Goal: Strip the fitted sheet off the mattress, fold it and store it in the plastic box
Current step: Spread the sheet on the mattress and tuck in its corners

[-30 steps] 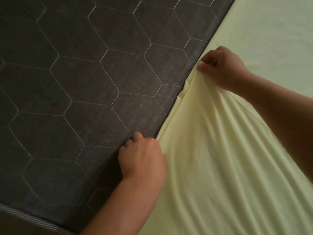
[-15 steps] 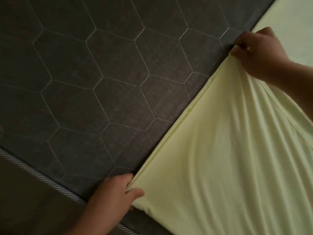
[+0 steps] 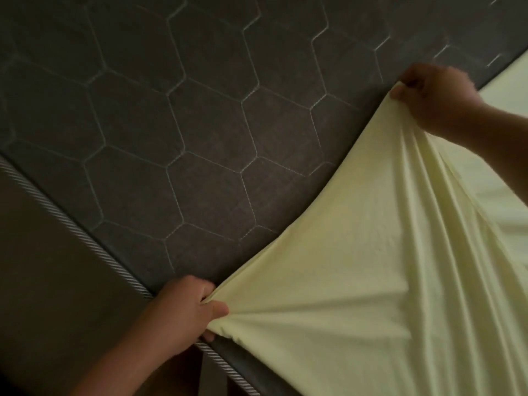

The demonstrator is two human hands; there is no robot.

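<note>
A pale yellow fitted sheet (image 3: 357, 281) covers the right side of a dark grey mattress (image 3: 171, 124) quilted in hexagons. The sheet's edge runs diagonally from lower centre to upper right, stretched taut between my hands. My left hand (image 3: 185, 312) pinches the sheet's lower end at the mattress's striped piped edge (image 3: 85, 241). My right hand (image 3: 434, 98) grips the sheet's upper end, lifted off the mattress, with folds fanning down from it. The plastic box is not in view.
Beyond the piped edge at the lower left lies a dark brown surface (image 3: 43, 295), below the mattress top. More yellow sheet (image 3: 508, 90) lies flat behind my right arm.
My left hand has drawn the sheet's edge down to the mattress's piped border. My right hand has carried its end further right and up. More bare mattress shows.
</note>
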